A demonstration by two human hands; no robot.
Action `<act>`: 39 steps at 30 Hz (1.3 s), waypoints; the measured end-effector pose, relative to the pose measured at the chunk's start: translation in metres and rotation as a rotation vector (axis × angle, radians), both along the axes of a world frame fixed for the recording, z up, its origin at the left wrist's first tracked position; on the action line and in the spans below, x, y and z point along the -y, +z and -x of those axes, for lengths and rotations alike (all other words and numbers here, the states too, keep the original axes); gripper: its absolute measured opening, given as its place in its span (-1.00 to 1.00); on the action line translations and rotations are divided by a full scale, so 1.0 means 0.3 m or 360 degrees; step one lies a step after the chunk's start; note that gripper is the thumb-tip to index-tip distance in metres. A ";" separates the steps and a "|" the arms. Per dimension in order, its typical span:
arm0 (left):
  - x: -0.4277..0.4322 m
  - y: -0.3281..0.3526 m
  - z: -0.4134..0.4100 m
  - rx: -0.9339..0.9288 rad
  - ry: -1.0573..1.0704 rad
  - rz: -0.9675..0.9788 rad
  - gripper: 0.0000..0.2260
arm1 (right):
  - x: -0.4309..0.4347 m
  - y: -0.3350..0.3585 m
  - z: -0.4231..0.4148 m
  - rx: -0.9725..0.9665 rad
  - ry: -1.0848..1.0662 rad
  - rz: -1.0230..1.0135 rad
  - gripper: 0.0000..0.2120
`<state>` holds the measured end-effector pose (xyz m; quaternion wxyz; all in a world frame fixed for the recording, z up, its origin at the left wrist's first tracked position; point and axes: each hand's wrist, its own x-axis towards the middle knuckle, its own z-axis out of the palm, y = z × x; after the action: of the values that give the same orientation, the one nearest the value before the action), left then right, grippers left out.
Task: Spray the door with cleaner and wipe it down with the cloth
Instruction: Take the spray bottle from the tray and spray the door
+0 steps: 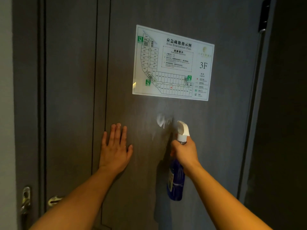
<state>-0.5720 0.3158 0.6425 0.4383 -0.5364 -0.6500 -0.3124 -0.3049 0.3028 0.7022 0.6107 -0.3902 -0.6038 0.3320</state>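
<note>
A dark grey door (216,146) fills the view. My right hand (184,153) grips the neck of a blue spray bottle (176,181) with a white trigger head, its nozzle aimed at the door. A patch of white foam (160,120) clings to the door just beyond the nozzle, with fine mist around it. My left hand (115,146) lies flat on the door, fingers spread, to the left of the foam. No cloth is visible.
A white evacuation plan sign (172,63) is fixed to the door above the foam. Brass latch hardware (26,200) sits on the frame at lower left. A hinge (264,15) shows at the top right edge. A pale wall (6,113) borders the left.
</note>
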 end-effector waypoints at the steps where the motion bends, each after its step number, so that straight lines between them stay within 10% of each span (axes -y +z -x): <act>1: -0.001 0.000 0.001 0.0000 -0.0001 -0.0003 -0.27 | -0.004 -0.003 -0.013 0.0003 -0.0017 0.0009 -0.89; 30: 0.105 0.037 -0.115 0.0392 -0.0285 0.0098 -0.31 | 0.140 -0.249 -0.161 0.0020 -0.0064 0.0145 -0.74; 39: 0.228 -0.287 -0.479 0.0517 -0.0609 0.0494 -0.45 | 0.303 -0.462 -0.453 0.0064 -0.0265 0.0230 -0.68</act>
<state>-0.4284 0.2474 0.5563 0.1742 -0.6529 -0.6387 -0.3680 -0.1689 0.2119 0.5637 0.5941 -0.4886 -0.5559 0.3151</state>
